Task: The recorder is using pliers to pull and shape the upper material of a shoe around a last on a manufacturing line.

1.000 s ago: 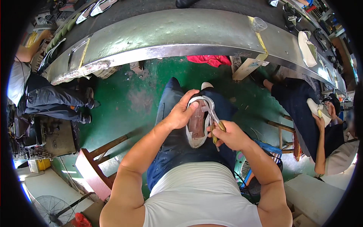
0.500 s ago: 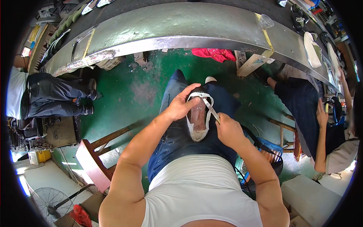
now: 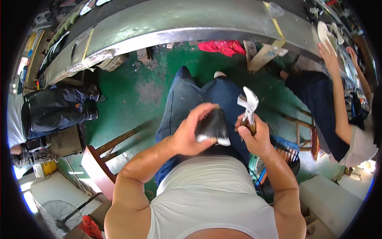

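My left hand (image 3: 186, 134) is closed around a shoe upper on a last (image 3: 211, 124), held over my lap. Its black, shiny side faces up, and a white edge shows at the near end; the underside is hidden. Beside it, over my right thigh, my right hand (image 3: 258, 137) grips lasting pincers (image 3: 249, 105) by the handles. Their silver jaws point away from me, apart from the shoe.
A metal-topped bench (image 3: 171, 24) runs across the far side, with a clear cup (image 3: 274, 9) on it. Red cloth (image 3: 222, 47) lies beneath. Other people sit at right (image 3: 318, 107) and stand at left (image 3: 55, 107). A wooden stool (image 3: 97, 169) and a fan (image 3: 59, 217) are at left.
The shoe has turned from its brown insole side to its black upper side. The pincers have come away from its edge, moved right and swung jaws-outward. The right-hand person's hand now reaches the bench.
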Tool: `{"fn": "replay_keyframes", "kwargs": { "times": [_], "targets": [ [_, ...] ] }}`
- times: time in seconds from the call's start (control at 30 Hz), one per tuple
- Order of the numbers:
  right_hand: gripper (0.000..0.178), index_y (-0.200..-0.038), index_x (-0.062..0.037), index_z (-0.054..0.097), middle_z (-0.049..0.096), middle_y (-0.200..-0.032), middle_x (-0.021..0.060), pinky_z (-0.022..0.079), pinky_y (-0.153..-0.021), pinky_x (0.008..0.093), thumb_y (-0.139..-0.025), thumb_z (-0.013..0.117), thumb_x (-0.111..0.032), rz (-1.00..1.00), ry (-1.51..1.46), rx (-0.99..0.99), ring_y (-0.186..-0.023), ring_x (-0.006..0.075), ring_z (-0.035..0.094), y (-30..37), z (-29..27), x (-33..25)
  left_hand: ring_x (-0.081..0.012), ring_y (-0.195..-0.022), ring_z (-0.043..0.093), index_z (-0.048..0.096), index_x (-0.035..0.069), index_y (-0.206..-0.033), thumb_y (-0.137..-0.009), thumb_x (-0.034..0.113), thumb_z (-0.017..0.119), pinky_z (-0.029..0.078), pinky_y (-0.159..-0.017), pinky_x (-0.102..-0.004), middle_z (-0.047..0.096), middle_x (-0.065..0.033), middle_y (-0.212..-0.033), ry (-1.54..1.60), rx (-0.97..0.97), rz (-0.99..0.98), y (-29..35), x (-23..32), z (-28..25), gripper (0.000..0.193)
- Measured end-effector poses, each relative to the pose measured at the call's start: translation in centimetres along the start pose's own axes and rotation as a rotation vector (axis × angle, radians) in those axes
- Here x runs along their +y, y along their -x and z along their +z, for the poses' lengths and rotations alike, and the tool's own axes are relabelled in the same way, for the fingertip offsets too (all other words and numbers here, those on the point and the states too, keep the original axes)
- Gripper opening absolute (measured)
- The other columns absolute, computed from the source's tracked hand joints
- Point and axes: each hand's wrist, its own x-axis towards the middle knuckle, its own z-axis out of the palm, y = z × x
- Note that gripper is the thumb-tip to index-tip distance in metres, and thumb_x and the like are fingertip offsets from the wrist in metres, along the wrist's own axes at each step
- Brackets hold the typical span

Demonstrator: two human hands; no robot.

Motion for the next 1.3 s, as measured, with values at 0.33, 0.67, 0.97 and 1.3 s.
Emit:
{"fn": "replay_keyframes", "kwargs": {
  "times": [0.33,0.67,0.97,1.3],
  "targets": [
    [0.055,-0.117,0.0015,0.054,0.065,-0.101,0.0081,0.051,-0.084,0.0298,-0.084,0.08,-0.034,0.07,-0.076,-0.039,-0.09,0.0136,0.062,-0.7,1.2,0.1,-0.0434,-0.13,0.051,0.031,0.004,-0.142,-0.067,0.002,0.086,0.045,-0.105,-0.0455,0.044,-0.029,-0.143,-0.116,-0.096,0.072,0.6,0.9,1.4,0.093],
    [0.053,-0.109,0.0062,0.056,0.068,-0.096,0.0204,0.053,-0.079,0.0389,-0.074,0.079,-0.025,0.248,0.115,0.225,-0.09,0.0297,0.069,-7.8,2.3,9.0,-0.0145,-0.103,0.061,0.054,0.006,-0.14,-0.095,0.019,0.064,0.048,-0.095,-0.029,0.066,-0.0056,-0.116,-0.043,0.091,-0.763,-3.0,-8.8,0.2,0.048],
    [0.051,-0.119,0.0078,0.054,0.065,-0.096,0.0142,0.053,-0.076,0.032,-0.071,0.066,-0.004,0.408,0.162,-0.042,-0.084,0.0225,0.065,-6.0,1.8,9.4,-0.0064,-0.093,0.06,0.049,0.01,-0.146,-0.078,-0.003,0.05,0.049,-0.069,-0.0218,0.065,-0.0011,-0.115,0.385,-0.165,-0.89,-2.7,-6.9,-1.9,0.069],
    [0.043,-0.108,0.0087,0.055,0.067,-0.084,0.0186,0.054,-0.063,0.0354,-0.071,0.07,-0.009,0.412,0.26,-0.064,-0.067,0.0243,0.068,-6.9,1.7,7.1,-0.0143,-0.098,0.063,0.055,0.008,-0.14,-0.078,0.003,0.057,0.053,-0.078,-0.0306,0.067,-0.0075,-0.113,0.378,-0.043,-1.036,-2.2,-6.6,-2.2,0.062]
  ]
}}
